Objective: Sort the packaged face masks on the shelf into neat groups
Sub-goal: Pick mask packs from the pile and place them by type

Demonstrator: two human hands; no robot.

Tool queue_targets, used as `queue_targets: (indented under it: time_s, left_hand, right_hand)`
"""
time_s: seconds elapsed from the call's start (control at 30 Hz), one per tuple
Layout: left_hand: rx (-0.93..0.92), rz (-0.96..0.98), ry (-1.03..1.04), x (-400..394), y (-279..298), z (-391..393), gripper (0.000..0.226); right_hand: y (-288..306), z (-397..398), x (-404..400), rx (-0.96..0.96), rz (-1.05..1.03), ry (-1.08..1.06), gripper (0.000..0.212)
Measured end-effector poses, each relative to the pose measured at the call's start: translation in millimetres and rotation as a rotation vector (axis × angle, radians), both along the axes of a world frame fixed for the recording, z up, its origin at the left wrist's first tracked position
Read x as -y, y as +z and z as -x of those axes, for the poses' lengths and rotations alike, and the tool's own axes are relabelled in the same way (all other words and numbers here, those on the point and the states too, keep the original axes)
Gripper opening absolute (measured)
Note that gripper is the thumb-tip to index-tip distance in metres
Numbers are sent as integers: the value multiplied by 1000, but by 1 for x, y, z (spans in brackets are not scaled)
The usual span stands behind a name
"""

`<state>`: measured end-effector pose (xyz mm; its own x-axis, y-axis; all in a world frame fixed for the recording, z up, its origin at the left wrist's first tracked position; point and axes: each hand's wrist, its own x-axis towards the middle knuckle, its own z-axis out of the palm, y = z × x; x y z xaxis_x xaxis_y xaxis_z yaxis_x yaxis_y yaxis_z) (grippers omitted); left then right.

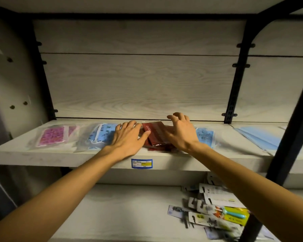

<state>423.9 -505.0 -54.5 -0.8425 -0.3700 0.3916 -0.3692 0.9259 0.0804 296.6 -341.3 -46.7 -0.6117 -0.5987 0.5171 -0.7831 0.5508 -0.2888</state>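
On the pale wooden shelf (42,154) a small stack of dark red mask packs (156,135) lies in the middle. My left hand (128,138) rests flat on the stack's left side, thumb on the top pack. My right hand (180,131) hovers over its right side with fingers spread and curled. To the left lie a blue patterned mask pack (100,137) and a pink patterned mask pack (53,136). Another blue patterned pack (205,137) shows just right of my right wrist. Plain light blue masks (259,138) lie further right.
A black upright post (234,84) divides the shelf bays, and another black post (287,145) crosses the right foreground. A blue price label (141,163) sits on the shelf's front edge. Several carded items (215,212) lie heaped on the lower shelf at the right.
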Motion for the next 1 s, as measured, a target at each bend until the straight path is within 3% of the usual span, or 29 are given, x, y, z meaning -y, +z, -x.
queue_targets:
  time_s: [0.2,0.37,0.6,0.7,1.0]
  left_hand:
    - [-13,33,-41,-64,4,2,62]
    - [-40,87,-105,-153,8,11,44]
    - [-52,50,-275,-309,-1,42,36]
    - [-29,100,-389,-369,3,63,32]
    - [52,246,-523,-479,16,151,53]
  right_hand:
    - [2,-3,-81,-194,-181,51,58]
    - [-2,-5,-188,-304,-201,121,48]
    - [-7,-9,-353,-242,-183,105,28]
    - [-8,5,-417,-212,-175,14,32]
    - [-20,68,-554,-168,-7,-231,36]
